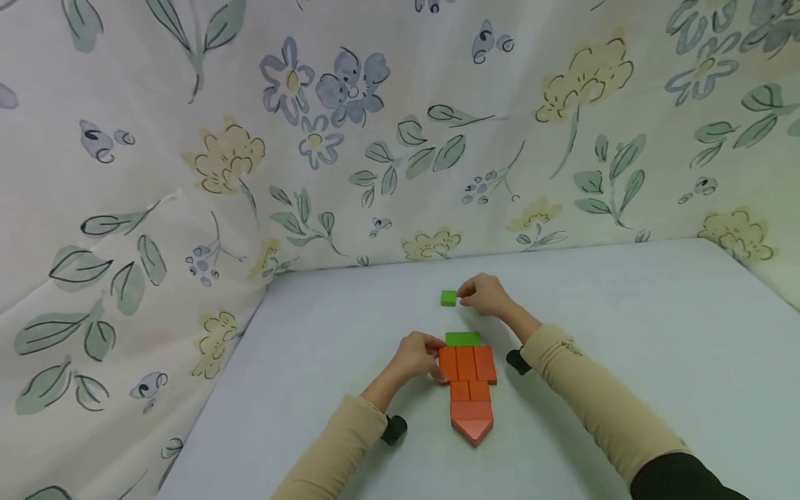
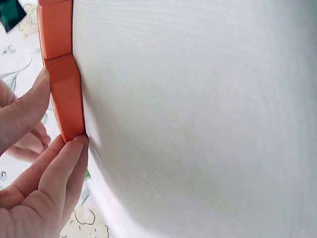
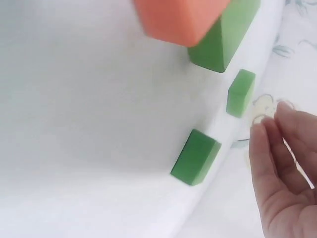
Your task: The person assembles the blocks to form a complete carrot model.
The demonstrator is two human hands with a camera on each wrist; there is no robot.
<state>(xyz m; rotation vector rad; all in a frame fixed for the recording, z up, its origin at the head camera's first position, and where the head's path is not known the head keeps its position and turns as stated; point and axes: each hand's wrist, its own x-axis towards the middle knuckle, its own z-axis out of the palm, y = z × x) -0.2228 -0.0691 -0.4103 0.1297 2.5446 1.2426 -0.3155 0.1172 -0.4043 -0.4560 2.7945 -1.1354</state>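
My left hand (image 1: pixel 417 355) pinches the leftmost orange block (image 1: pixel 447 364) of the row lengthwise. In the left wrist view its thumb lies at one end of that orange block (image 2: pixel 67 106) and the fingertips at the other. A longer green block (image 1: pixel 462 339) lies against the far edge of the orange row. Beyond it, my right hand (image 1: pixel 487 294) is just right of a small green block (image 1: pixel 448 298). In the right wrist view the right hand (image 3: pixel 285 173) has relaxed fingers and holds nothing; a light green block (image 3: pixel 241 94) and a darker green block (image 3: pixel 195 158) lie nearby.
Two smaller orange blocks (image 1: pixel 470 391), a wider one (image 1: pixel 471 410) and a pointed one (image 1: pixel 473 429) continue the shape toward me. All lie flat on a white table (image 1: pixel 656 333). A flower-printed cloth (image 1: pixel 400 139) hangs behind the table and along its left side.
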